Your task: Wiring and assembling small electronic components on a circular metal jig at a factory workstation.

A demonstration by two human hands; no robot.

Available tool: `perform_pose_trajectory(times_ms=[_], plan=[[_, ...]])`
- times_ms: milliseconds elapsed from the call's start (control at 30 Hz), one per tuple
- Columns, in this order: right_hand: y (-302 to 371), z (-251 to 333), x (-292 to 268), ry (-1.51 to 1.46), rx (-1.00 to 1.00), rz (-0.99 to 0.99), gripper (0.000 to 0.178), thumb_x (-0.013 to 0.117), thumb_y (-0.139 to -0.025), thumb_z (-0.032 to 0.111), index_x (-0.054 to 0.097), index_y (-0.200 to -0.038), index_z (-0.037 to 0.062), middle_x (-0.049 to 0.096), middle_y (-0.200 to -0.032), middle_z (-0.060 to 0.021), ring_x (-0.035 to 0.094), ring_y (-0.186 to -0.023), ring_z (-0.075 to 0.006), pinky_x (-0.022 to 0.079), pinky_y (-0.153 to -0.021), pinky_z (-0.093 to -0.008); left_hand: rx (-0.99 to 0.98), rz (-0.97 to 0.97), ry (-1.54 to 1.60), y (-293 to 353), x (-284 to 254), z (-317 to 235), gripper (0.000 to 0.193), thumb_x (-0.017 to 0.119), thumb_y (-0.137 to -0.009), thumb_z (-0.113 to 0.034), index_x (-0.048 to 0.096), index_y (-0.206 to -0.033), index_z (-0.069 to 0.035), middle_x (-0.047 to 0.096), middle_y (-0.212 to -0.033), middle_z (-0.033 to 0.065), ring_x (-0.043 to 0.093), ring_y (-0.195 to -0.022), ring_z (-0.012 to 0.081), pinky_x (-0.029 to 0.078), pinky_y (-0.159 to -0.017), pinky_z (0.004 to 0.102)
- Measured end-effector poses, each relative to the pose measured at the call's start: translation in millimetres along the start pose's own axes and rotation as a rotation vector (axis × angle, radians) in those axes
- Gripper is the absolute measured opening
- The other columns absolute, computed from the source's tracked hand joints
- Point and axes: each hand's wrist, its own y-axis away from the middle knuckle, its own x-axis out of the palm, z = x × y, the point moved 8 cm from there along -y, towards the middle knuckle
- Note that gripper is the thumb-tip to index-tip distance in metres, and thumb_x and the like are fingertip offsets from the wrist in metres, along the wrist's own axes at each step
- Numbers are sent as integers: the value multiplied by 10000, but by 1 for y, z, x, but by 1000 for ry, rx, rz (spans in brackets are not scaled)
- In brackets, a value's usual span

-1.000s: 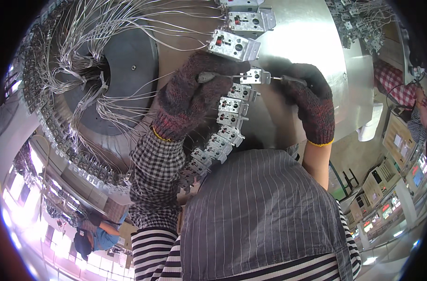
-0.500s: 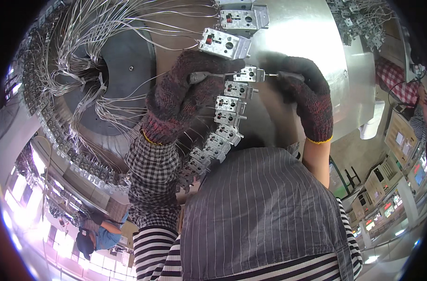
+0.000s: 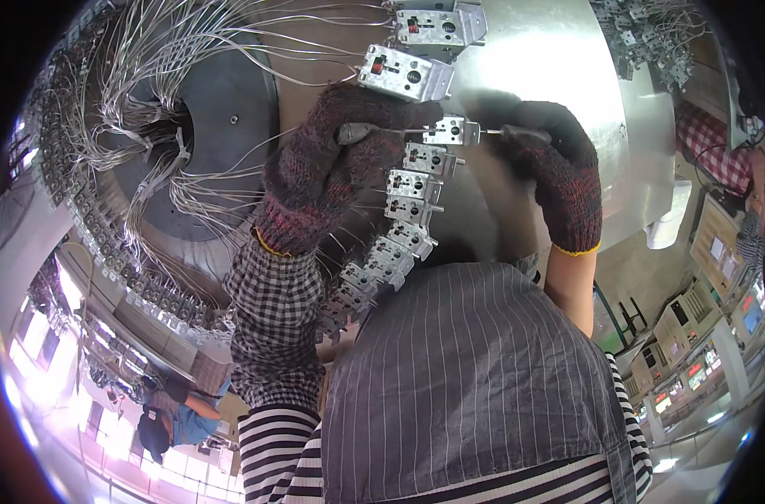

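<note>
My left hand [image 3: 336, 160], in a dark red and black knit glove, is closed around a thin tool like a small screwdriver [image 3: 355, 133]. Its shaft points right and meets the left side of a small silver metal control unit [image 3: 450, 130], which looks like a thermostat. From the opposite side, my gloved right hand [image 3: 555, 164] grips a second slim screwdriver [image 3: 521, 133], its shaft up against the unit's bracket end. The fingertips of both hands are partly hidden. Just above the left hand sits a larger-looking similar unit [image 3: 405, 74].
More such units [image 3: 412, 185] line the curved edge of a round table, with thin silvery tubes or wires [image 3: 160, 126] running to a dark central disc [image 3: 231, 160]. A shiny metal surface [image 3: 559, 59] lies right; a pile of units [image 3: 651, 42] is beyond. Co-workers appear at both sides.
Both hands keep their grips and nearly the same pose. The unit between the tools and my right hand appear slightly farther right, along with a small shift of the whole view.
</note>
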Motion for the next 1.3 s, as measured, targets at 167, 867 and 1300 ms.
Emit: perform_pose_trajectory(times_ms=[167, 867, 1300], plan=[[3, -7, -1, 45, 174, 43, 276, 660, -874, 190, 647, -1089, 17, 667, -865, -57, 613, -707, -107, 488, -601, -231, -51, 20, 63, 4, 3, 4, 291, 528, -999, -177, 569, -1204, 26, 644, -888, 86, 468, -526, 28, 475, -590, 179], [6, -1, 3, 60, 114, 29, 245, 654, -879, 191, 662, -1051, 17, 652, -760, -37, 582, -614, -86, 442, -532, -219, -466, 18, 1006, 24, 22, 33, 287, 480, -1020, -141, 553, -1224, 47, 654, -1155, 189, 543, -634, 56, 466, -590, 150], [13, 9, 3, 14, -117, -3, 279, 629, -890, 125, 628, -1138, -5, 692, -963, -87, 663, -781, -135, 527, -663, -249, -191, -84, 514, 19, 7, 21, 244, 513, -1003, -153, 592, -1140, 34, 663, -1059, 141, 597, -649, 69, 503, -618, 168]])
